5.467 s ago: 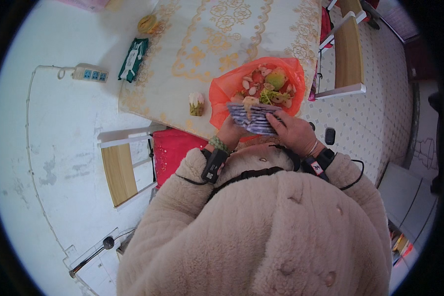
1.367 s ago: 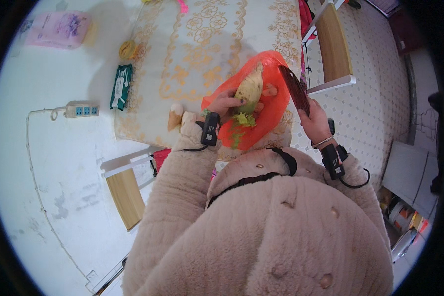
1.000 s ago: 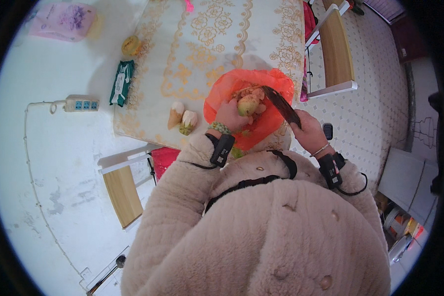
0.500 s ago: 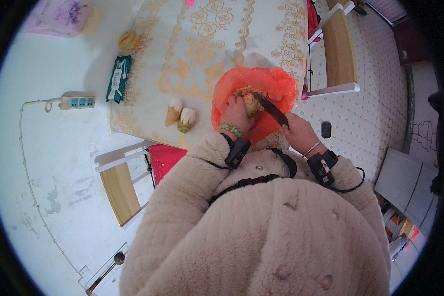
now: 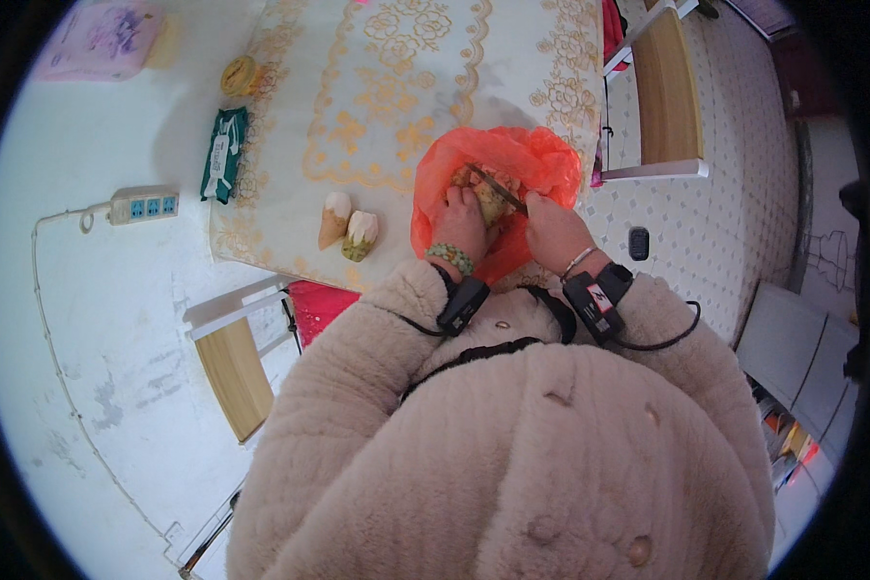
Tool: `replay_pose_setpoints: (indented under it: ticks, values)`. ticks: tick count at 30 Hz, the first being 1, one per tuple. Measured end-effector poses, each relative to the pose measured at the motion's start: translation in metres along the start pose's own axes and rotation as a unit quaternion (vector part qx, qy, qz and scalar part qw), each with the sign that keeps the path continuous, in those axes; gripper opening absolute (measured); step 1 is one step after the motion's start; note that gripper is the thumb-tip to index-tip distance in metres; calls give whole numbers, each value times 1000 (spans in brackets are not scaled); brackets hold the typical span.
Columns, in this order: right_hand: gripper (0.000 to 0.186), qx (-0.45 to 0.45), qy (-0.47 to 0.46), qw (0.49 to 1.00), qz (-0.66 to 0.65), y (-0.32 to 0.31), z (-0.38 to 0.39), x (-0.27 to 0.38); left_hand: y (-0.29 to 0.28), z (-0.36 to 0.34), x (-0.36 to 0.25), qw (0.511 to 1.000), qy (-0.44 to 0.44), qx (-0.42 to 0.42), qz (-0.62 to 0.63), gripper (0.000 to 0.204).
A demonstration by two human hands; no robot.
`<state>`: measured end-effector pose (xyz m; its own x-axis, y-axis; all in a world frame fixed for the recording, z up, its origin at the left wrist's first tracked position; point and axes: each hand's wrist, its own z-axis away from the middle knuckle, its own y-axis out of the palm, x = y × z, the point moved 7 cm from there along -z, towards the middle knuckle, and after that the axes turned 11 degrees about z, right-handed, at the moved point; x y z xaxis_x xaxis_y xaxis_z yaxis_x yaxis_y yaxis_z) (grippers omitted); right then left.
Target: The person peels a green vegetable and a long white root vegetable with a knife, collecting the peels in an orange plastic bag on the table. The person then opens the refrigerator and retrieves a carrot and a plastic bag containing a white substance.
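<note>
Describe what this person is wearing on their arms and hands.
Both arms are in thick, fuzzy cream sleeves. The left hand is bare, with a green beaded bracelet and a black strapped device at the wrist. The right hand is bare too, with a thin bangle and a black device with a red mark. Black cables run from both.

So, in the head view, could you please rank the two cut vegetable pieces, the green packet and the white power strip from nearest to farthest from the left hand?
From the left hand, holding produce over the orange bag:
1. Two cut vegetable pieces, just to its left near the table edge.
2. Green packet, farther left and up, at the cloth's edge.
3. White power strip, farthest left, on the floor.
</note>
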<state>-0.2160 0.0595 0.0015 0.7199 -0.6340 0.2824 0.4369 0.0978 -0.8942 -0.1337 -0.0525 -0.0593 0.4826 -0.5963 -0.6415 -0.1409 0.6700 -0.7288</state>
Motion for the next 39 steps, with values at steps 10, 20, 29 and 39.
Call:
replay_pose_setpoints:
  ticks: [10,20,29,39]
  values:
    - [18,-15,-28,999,-26,10,-25,-10,0,0,-6,999,-24,15,-26,70]
    - [20,-36,0,999,-29,25,-34,-10,1,-3,-2,994,68,-6,-80,78]
    - [21,11,9,998,-53,33,-43,-23,10,-3,-12,985,41,28,-165,77]
    - [23,-2,12,996,-88,36,-43,-23,4,-6,12,995,91,-7,49,77]
